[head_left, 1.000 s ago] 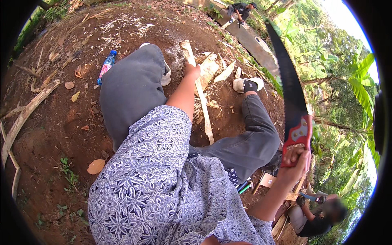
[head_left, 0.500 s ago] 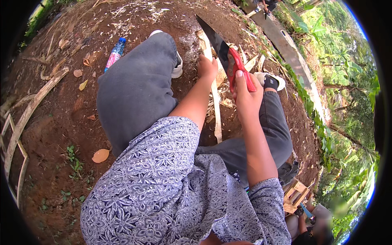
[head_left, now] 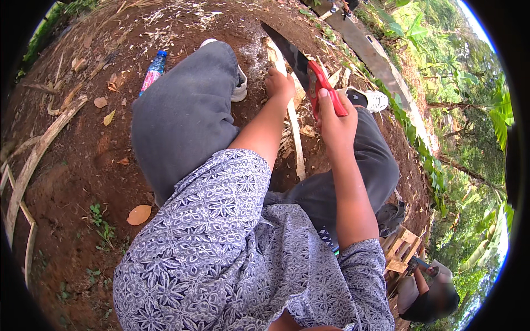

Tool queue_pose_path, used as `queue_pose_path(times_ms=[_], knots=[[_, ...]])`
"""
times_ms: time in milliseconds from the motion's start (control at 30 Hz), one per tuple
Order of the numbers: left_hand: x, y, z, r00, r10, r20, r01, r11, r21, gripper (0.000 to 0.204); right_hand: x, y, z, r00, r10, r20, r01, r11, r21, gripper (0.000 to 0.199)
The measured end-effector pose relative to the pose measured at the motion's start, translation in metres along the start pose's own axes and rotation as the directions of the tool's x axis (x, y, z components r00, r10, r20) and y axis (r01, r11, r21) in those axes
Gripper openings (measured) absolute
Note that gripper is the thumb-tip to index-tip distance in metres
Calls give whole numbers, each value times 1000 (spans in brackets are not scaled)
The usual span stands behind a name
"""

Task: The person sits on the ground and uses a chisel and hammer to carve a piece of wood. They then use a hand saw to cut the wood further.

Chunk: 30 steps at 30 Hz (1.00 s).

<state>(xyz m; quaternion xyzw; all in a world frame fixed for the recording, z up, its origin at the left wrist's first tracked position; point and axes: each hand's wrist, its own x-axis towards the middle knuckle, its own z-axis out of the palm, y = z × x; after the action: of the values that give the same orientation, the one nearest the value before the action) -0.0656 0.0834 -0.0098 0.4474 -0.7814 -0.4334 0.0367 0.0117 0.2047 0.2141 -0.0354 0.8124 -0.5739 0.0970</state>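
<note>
My right hand (head_left: 335,122) is closed around the red handle (head_left: 324,91) of a handsaw. Its dark blade (head_left: 288,48) points up and to the left, passing over the far part of a thin wooden strip (head_left: 294,135). My left hand (head_left: 279,84) is wrapped round that strip, left of the blade, with some of its fingers hidden. The strip runs from beyond my left hand back toward my legs. Whether the saw's teeth touch the wood I cannot tell.
A plastic bottle (head_left: 153,73) lies left of my bent knee. Long poles (head_left: 44,144) rest on the soil at far left. Wood scraps surround my right shoe (head_left: 376,101). At lower right, another person (head_left: 429,295) is beside a slatted wooden piece (head_left: 402,249).
My hands, the saw and the strip keep nearly the same arrangement, while the whole view has shifted slightly. The person at lower right has changed posture.
</note>
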Motion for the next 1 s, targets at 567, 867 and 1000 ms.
queue_pose_path(times_ms=[567,867,1000], knots=[[6,-19,-7,971,-206,121,222,966,-131,42,18,-48,4,987,55,148,-27,983,-184,37],[0,2,-10,961,-253,114,261,963,-67,44,11,-39,-4,996,14,88,-8,998,-69,29],[-3,6,-10,964,-241,116,251,965,-76,43,-9,-25,-5,996,66,59,-65,997,-31,28]])
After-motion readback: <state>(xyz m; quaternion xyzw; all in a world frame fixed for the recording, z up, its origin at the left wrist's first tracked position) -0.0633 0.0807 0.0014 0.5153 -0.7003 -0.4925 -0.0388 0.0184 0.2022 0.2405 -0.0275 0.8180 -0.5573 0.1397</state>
